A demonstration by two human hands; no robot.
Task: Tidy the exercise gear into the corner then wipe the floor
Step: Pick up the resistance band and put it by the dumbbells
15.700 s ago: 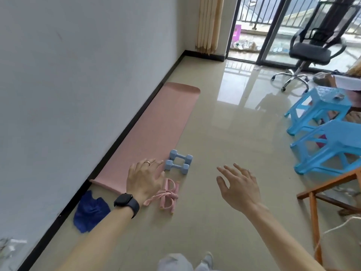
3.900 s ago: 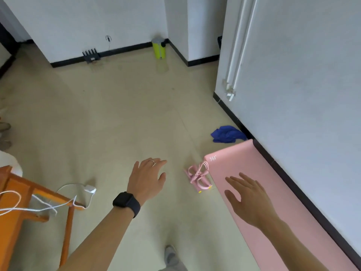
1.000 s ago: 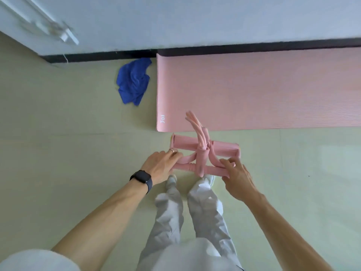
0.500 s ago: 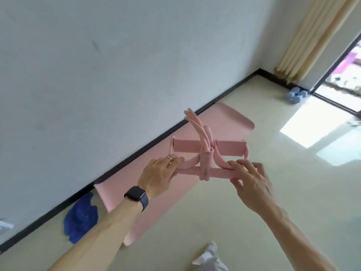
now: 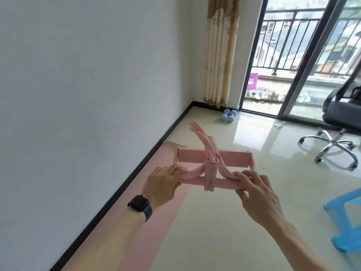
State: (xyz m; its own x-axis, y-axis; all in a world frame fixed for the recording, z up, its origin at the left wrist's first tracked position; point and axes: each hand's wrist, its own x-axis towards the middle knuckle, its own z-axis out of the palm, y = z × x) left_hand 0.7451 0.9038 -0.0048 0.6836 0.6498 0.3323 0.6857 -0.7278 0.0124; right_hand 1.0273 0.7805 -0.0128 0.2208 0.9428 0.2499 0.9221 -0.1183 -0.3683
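Note:
I hold a pink pedal resistance puller point(image 5: 210, 167) in the air at chest height, its rubber bands wrapped around the two bars. My left hand point(image 5: 163, 184) grips the left end of the near handle bar. My right hand point(image 5: 256, 189) grips its right end. Below, the pink yoga mat point(image 5: 148, 222) lies flat along the wall's black skirting. Two light blue dumbbells point(image 5: 228, 116) sit on the floor in the far corner, beside the curtain and the balcony door. The blue cloth is out of view.
A beige curtain point(image 5: 218, 51) hangs in the corner. A black office chair point(image 5: 340, 122) stands at the right by the sliding glass door point(image 5: 293, 61). A blue plastic stool point(image 5: 345, 218) is at the right edge. Glossy tile floor stretches ahead.
I have picked the puller up off the floor with both hands. My view has risen and turned toward the far corner, so the dumbbells show and the blue cloth has left the frame.

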